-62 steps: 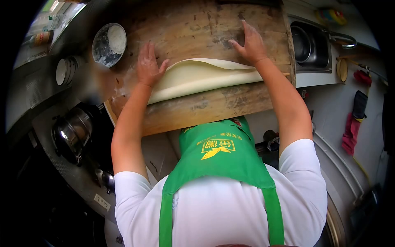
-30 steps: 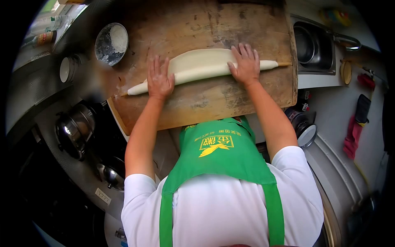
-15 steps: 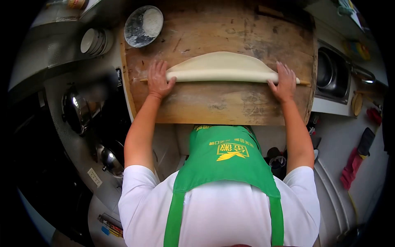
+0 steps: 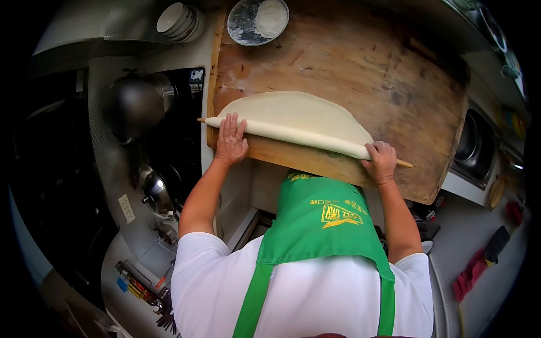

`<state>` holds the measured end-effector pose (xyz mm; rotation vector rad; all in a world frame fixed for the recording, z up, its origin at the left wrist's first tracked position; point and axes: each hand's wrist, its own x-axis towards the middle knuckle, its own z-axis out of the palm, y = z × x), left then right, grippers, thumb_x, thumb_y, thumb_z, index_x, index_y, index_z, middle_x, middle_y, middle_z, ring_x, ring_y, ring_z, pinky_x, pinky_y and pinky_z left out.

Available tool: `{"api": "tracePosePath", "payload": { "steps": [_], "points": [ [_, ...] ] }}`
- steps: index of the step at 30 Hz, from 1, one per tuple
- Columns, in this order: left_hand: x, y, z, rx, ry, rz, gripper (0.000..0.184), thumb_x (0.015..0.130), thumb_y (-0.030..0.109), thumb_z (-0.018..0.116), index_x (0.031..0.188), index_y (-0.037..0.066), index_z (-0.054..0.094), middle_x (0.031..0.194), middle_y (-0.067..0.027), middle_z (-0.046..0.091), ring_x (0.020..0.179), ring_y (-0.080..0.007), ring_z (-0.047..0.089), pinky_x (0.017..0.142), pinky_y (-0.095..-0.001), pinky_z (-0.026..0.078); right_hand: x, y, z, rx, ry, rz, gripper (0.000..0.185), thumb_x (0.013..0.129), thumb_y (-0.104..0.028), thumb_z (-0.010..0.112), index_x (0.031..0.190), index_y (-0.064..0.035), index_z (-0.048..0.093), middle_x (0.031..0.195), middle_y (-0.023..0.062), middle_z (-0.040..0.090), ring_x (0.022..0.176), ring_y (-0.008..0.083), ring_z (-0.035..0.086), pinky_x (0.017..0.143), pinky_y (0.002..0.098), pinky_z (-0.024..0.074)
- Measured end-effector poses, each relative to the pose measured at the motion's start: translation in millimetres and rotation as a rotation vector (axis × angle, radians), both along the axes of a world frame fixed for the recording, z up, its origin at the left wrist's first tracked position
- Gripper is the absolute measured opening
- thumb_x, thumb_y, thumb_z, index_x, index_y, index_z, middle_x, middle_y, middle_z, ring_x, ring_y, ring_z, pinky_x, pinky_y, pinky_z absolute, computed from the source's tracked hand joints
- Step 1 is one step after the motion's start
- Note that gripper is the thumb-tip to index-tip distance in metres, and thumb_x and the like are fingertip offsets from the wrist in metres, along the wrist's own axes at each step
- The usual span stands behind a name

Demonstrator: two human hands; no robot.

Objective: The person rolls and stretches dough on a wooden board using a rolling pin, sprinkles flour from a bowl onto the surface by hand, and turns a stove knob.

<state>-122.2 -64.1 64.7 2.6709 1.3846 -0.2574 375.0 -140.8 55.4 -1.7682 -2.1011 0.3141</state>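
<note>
A pale sheet of dough (image 4: pixel 298 110) lies on the wooden board (image 4: pixel 338 62), its near edge wrapped round a long rolling pin (image 4: pixel 404 164). The pin's bare wooden ends stick out on both sides. My left hand (image 4: pixel 231 139) rests open on the left part of the dough roll, fingers stretched forward. At the roll's right end, my right hand (image 4: pixel 381 160) is closed, its fingers curled over the dough and pin. The roll lies near the board's front edge, and the unrolled dough spreads beyond it.
A bowl of white flour (image 4: pixel 258 21) stands at the board's back left. Stacked bowls (image 4: pixel 179 22) are further left. A stove with a pot (image 4: pixel 135 104) and a lidded pan (image 4: pixel 156 191) is at left. The sink (image 4: pixel 476 147) lies right of the board.
The dough roll has come closer to the board's front edge, with more flat dough beyond it. Both hands moved nearer my body, and my right fingers curled. The view has also turned.
</note>
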Motion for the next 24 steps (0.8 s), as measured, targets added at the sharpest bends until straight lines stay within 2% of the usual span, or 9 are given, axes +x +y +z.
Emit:
{"api": "tracePosePath", "payload": {
  "steps": [3,4,10,12,16,19,20,22,24],
  "points": [
    [17,19,-17,0.049,-0.123,0.123,0.084,0.088,0.046,0.07,0.156,0.007,0.041,0.168,-0.027,0.023,0.158,-0.0467,0.017,0.129,-0.0557,0.014,-28,38,-5,0.009,0.017,-0.01,0.051,0.057,-0.028,0.092,0.103,-0.02,0.071,0.097,0.0011,0.065,0.092,0.0255,0.064,0.078,0.0421,0.0461],
    [18,35,-21,0.114,-0.066,0.136,0.089,0.086,0.051,0.073,0.157,0.008,0.04,0.168,-0.027,0.022,0.157,-0.0471,0.015,0.129,-0.0564,0.013,-33,50,-6,0.019,0.008,-0.008,0.05,0.058,-0.029,0.093,0.103,-0.0204,0.072,0.097,0.0009,0.066,0.09,0.0253,0.064,0.077,0.0419,0.0463],
    [35,136,-27,0.247,-0.024,0.061,0.081,0.082,0.047,0.079,0.148,0.011,0.048,0.154,-0.0245,0.041,0.152,-0.0463,0.027,0.126,-0.056,0.022,-22,106,-12,0.011,-0.007,-0.092,0.046,0.065,-0.033,0.091,0.106,-0.0203,0.072,0.093,0.0035,0.066,0.089,0.0302,0.064,0.075,0.0443,0.0513],
    [49,146,-33,0.219,-0.079,0.001,0.074,0.08,0.04,0.081,0.14,0.008,0.05,0.143,-0.023,0.047,0.147,-0.0452,0.034,0.125,-0.0546,0.026,-12,98,-8,0.001,-0.023,-0.094,0.046,0.066,-0.033,0.091,0.106,-0.0199,0.073,0.093,0.0042,0.066,0.09,0.0307,0.064,0.075,0.0445,0.0516],
    [90,94,-36,0.25,-0.202,-0.075,0.076,0.074,0.031,0.083,0.135,0.002,0.048,0.134,-0.0228,0.05,0.14,-0.0452,0.041,0.122,-0.0548,0.031,28,37,-8,-0.003,-0.011,-0.065,0.048,0.061,-0.026,0.092,0.104,-0.0183,0.073,0.093,0.0038,0.065,0.091,0.029,0.063,0.076,0.0434,0.0523],
    [125,13,-38,0.162,-0.294,-0.132,0.085,0.076,0.041,0.081,0.14,-0.002,0.047,0.138,-0.0242,0.05,0.146,-0.0479,0.037,0.124,-0.0566,0.028,79,-32,-8,-0.061,-0.02,-0.072,0.051,0.058,-0.023,0.092,0.105,-0.0191,0.074,0.092,0.0014,0.064,0.092,0.0274,0.064,0.08,0.0426,0.0519],
    [139,-14,-36,0.141,-0.271,-0.137,0.087,0.082,0.052,0.074,0.142,-0.004,0.048,0.146,-0.0253,0.048,0.15,-0.0469,0.032,0.128,-0.0549,0.021,97,-57,-12,-0.04,-0.051,-0.075,0.055,0.059,-0.024,0.092,0.11,-0.019,0.073,0.099,0.0036,0.066,0.099,0.0291,0.064,0.086,0.0443,0.0515],
    [172,-60,-25,0.052,-0.191,-0.082,0.096,0.086,0.059,0.066,0.152,-0.006,0.041,0.161,-0.0293,0.035,0.156,-0.0477,0.022,0.129,-0.0562,0.013,113,-83,-6,-0.025,-0.093,-0.118,0.058,0.061,-0.026,0.092,0.116,-0.0189,0.073,0.106,0.0057,0.068,0.106,0.0308,0.065,0.092,0.046,0.0511],
    [203,-77,-20,0.006,-0.159,-0.083,0.098,0.088,0.061,0.063,0.155,-0.006,0.038,0.165,-0.0305,0.031,0.157,-0.0479,0.018,0.129,-0.0567,0.01,106,-95,19,-0.008,-0.105,-0.156,0.068,0.07,-0.035,0.09,0.132,-0.019,0.068,0.132,0.0141,0.063,0.129,0.0382,0.056,0.11,0.0551,0.0422]
  ]
}}
